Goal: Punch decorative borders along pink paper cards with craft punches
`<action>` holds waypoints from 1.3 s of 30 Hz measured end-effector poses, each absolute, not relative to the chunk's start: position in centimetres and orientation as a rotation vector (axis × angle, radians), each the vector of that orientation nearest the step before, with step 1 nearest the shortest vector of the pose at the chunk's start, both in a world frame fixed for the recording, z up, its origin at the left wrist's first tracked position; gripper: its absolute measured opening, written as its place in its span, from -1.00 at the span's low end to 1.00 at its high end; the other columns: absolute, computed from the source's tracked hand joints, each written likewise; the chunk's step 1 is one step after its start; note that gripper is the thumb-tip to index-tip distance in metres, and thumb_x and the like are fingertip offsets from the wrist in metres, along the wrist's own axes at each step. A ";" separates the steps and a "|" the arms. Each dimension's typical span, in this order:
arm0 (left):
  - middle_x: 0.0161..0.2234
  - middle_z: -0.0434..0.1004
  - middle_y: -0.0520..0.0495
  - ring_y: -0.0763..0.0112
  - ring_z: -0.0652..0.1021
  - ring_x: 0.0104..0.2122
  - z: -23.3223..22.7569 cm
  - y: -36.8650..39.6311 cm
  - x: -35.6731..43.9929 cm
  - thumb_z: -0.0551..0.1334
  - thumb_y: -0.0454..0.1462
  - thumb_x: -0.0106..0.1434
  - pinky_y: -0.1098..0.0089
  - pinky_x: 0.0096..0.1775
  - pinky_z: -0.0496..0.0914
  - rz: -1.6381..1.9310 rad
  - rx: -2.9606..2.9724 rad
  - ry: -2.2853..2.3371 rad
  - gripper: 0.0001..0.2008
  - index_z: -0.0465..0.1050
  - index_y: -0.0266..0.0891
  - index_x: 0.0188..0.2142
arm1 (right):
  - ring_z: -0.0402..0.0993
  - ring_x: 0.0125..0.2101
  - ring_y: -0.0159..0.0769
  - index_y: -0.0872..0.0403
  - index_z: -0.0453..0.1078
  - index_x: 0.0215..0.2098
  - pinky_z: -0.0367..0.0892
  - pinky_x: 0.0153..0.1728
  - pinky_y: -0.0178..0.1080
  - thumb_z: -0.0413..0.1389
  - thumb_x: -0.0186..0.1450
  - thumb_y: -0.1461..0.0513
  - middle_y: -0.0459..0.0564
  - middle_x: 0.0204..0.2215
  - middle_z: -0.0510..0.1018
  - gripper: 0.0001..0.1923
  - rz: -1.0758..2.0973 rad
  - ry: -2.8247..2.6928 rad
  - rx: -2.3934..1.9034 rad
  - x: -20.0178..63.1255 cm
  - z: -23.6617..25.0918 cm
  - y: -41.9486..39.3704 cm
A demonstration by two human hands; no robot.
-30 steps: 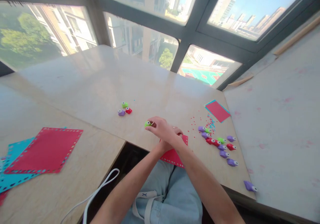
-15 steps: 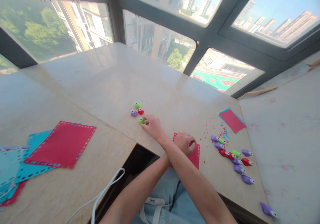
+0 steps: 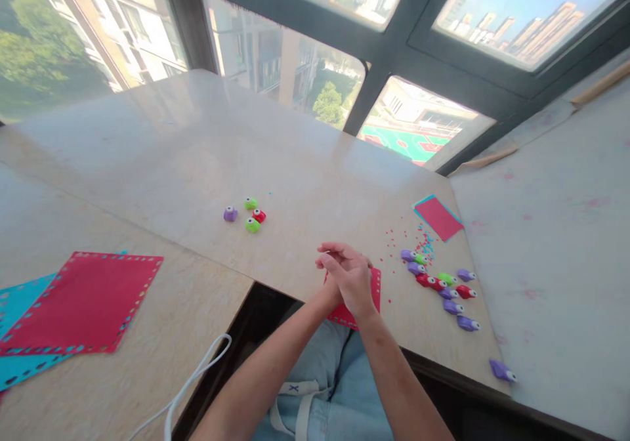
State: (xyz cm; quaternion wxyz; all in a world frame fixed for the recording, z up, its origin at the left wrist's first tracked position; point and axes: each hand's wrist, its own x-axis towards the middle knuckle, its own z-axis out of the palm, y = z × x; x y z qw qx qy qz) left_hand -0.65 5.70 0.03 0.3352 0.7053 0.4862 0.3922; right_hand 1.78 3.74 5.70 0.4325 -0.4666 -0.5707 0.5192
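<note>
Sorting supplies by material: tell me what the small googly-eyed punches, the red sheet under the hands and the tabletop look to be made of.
Punches: likely glossy moulded plastic, bright solid colours.
Red sheet: thin matte paper or card, flat, with holes punched along its edge.
Tabletop: polished beige stone or a stone-look surface, faintly veined and reflective.

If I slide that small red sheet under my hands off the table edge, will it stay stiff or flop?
The small red sheet looks thin and flat, so it will probably bend once unsupported. Its punched border may tear if tugged. It seems light, likely sliding easily on the smooth table.
</note>
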 end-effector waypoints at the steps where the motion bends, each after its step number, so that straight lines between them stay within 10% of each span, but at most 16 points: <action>1: -0.42 0.55 -0.13 0.09 0.55 -0.26 0.1 5.6 -0.8 0.10 -0.34 0.28 0.07 -0.13 0.41 1.002 1.854 1.273 -0.75 0.56 -0.15 -0.36 | 0.56 -0.36 -0.29 -0.03 0.44 -0.09 0.52 -0.30 -0.18 0.15 0.30 0.07 0.03 -0.17 0.59 -0.74 1.256 -1.389 -1.189 3.5 5.9 2.9; 8: -0.32 0.62 -0.07 0.26 0.55 -0.26 0.8 6.1 -1.6 0.20 -0.36 0.24 0.22 -0.10 0.37 0.993 1.957 1.277 -0.88 0.53 -0.20 -0.32 | 0.53 -0.22 -0.14 0.03 0.50 -0.15 0.48 -0.16 -0.04 0.18 0.28 0.01 0.11 -0.21 0.58 -0.69 0.851 -1.327 -1.607 16.0 2.8 -2.5; 16: -0.29 0.63 -0.06 0.27 0.55 -0.24 1.1 6.1 -1.5 0.19 -0.36 0.26 0.23 -0.10 0.36 0.931 2.014 1.310 -0.88 0.52 -0.19 -0.30 | 0.25 0.20 0.02 -0.02 0.58 -0.28 0.21 0.19 0.15 0.15 0.32 0.05 0.14 0.19 0.37 -0.77 0.445 -1.758 -1.726 19.9 0.5 -4.9; 22: -0.28 0.63 -0.06 0.26 0.55 -0.24 1.0 6.2 -1.5 0.18 -0.35 0.27 0.23 -0.10 0.35 0.922 2.027 1.321 -0.87 0.52 -0.19 -0.30 | 0.06 0.34 0.03 0.04 0.19 0.33 0.10 0.26 0.17 0.12 0.35 0.03 0.19 0.36 0.13 -0.36 0.281 -1.781 -1.735 20.2 -0.9 -3.1; 33: -0.32 0.62 -0.05 0.26 0.53 -0.25 0.9 6.3 -1.5 0.16 -0.33 0.28 0.22 -0.12 0.35 0.930 2.025 1.326 -0.86 0.51 -0.18 -0.33 | 0.42 0.09 -0.09 0.00 0.44 0.07 0.31 0.15 0.07 0.09 0.35 0.17 0.12 0.05 0.53 -0.66 0.256 -1.689 -1.603 21.1 -1.2 -2.4; 39: -0.31 0.62 -0.06 0.26 0.54 -0.26 0.9 6.4 -1.6 0.15 -0.32 0.28 0.22 -0.14 0.35 0.934 2.029 1.321 -0.85 0.51 -0.18 -0.33 | 0.50 -0.19 -0.17 0.08 0.30 0.21 0.47 -0.13 -0.07 0.11 0.29 0.16 0.13 -0.10 0.54 -0.48 0.318 -1.432 -1.731 21.3 -1.3 -1.0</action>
